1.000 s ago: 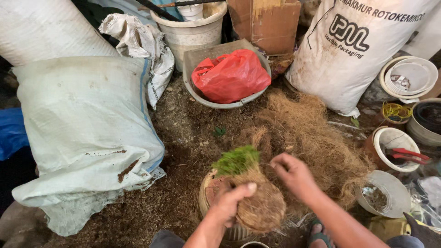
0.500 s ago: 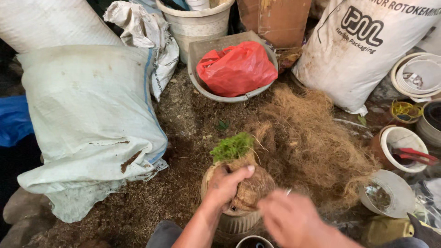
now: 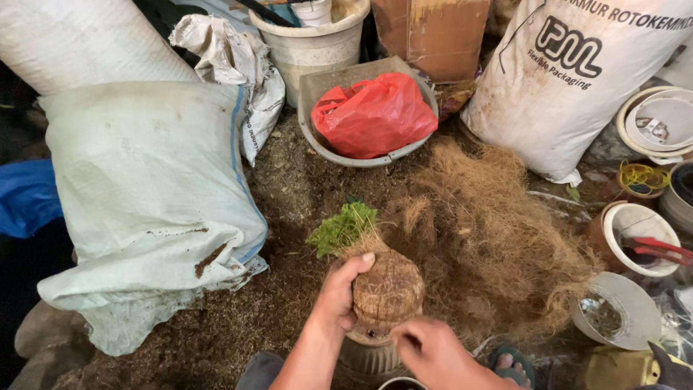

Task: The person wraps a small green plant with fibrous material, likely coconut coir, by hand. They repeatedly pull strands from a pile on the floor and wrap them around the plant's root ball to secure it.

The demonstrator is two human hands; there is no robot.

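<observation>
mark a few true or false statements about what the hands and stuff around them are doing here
1. The left hand grips a fibre-wrapped ball topped by a green plant. True.
2. The red plastic bag lies on the white sack. False: it sits in a grey basin.
3. A pile of loose brown fibre lies right of the ball. True.
4. The right hand holds red-handled scissors. False: it is at the ball's base.
</observation>
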